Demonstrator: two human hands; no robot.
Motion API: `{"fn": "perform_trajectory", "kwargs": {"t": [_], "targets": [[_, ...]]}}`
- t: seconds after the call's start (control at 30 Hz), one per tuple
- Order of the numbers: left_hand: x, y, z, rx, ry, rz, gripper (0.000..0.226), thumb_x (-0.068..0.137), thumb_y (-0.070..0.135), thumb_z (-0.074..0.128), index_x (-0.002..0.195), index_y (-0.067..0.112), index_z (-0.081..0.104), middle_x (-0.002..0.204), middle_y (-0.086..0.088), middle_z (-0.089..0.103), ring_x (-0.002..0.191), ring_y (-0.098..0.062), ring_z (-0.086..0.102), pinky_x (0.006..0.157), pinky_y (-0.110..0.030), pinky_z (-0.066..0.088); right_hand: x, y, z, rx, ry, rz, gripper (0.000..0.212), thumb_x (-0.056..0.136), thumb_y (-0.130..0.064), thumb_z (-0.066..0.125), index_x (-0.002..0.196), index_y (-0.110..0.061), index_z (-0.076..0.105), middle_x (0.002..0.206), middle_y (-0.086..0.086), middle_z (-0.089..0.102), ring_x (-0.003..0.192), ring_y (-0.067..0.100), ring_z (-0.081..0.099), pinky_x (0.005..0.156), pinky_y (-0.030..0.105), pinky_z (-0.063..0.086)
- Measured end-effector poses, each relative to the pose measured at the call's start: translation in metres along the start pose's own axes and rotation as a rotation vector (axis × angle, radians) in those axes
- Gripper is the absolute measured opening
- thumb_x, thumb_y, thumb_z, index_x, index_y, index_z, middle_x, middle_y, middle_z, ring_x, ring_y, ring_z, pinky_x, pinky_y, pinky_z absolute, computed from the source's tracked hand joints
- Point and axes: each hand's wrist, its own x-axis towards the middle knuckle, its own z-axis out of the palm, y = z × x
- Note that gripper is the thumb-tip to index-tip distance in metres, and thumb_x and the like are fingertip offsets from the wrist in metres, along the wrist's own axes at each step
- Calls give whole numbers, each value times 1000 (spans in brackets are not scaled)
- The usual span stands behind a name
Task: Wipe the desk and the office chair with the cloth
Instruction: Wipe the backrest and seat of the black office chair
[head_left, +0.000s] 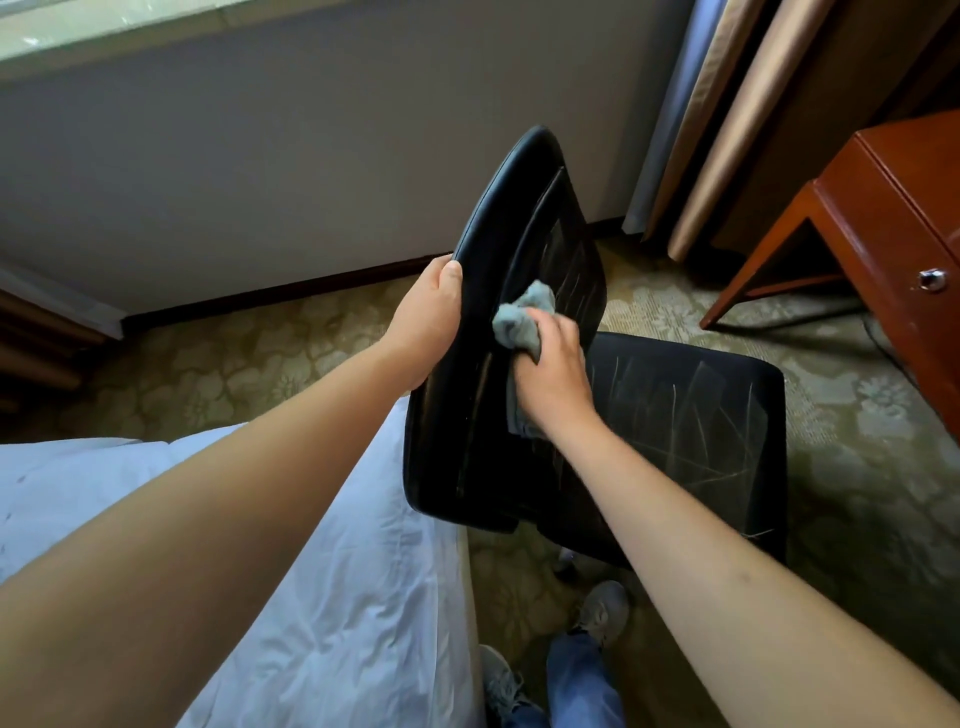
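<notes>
Chair stage underway: left hand (434, 312) grips the chair (498, 332) backrest edge, right hand (553, 364) holds the bunched cloth (519, 319) against its front. Seat shows streaks, likely still unwiped; desk (893, 208) well apart at right, state unclear.

Daylight enters from the pale window strip (78, 31) at upper left, leaving the room moderately dim. The glossy black chair backrest (498, 234) shows soft sheen. Wide-angle distortion bows the gold curtains (727, 130) and the frame edges. The near forearms look slightly soft.
</notes>
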Motion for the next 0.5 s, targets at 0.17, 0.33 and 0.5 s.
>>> {"fn": "perform_trajectory", "kwargs": {"t": [0.17, 0.33, 0.5], "targets": [[14, 20, 2, 101, 52, -60, 31, 99, 24, 31, 116, 12, 53, 86, 0, 55, 73, -14, 48, 68, -33, 39, -2, -7, -4, 63, -32, 24, 54, 88, -19, 55, 140, -31, 50, 144, -6, 37, 125, 22, 49, 100, 36, 42], [45, 59, 7, 249, 81, 6, 31, 98, 31, 31, 120, 19, 49, 100, 6, 58, 84, -10, 53, 73, -36, 41, -54, 12, -10, 132, -174, -78, 46, 86, -40, 64, 131, -40, 54, 132, -20, 36, 119, 6, 51, 97, 31, 49], [77, 77, 23, 431, 86, 88, 43, 105, 37, 25, 140, 21, 43, 120, 0, 62, 106, -24, 58, 83, -34, 38, -41, 18, -14, 176, -190, -114, 39, 94, -45, 60, 132, -41, 57, 131, -24, 38, 124, 2, 48, 104, 28, 46]]}}
